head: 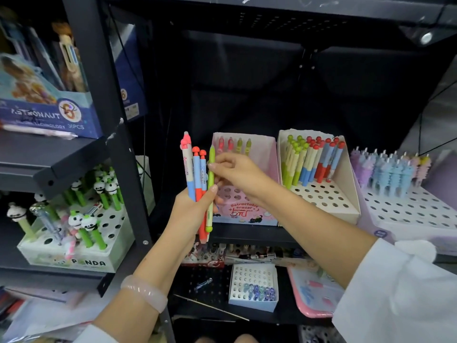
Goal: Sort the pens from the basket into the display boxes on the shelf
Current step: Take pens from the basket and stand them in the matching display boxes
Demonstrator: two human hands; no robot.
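While the left hand [190,211] grips a fanned bundle of pens [196,184] upright, presumably to show their caps, the right hand [237,173] pinches the green pen [211,184] from it, likely for the mushroom-cap box [319,179] behind, beside the pink box [247,194]. No basket shows.

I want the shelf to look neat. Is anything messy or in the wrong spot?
Yes. In the panda box on the left, a clear pen and a pink striped one lean crooked among the green panda pens. On the lower shelf, another clear pen lies loose, outside any box.
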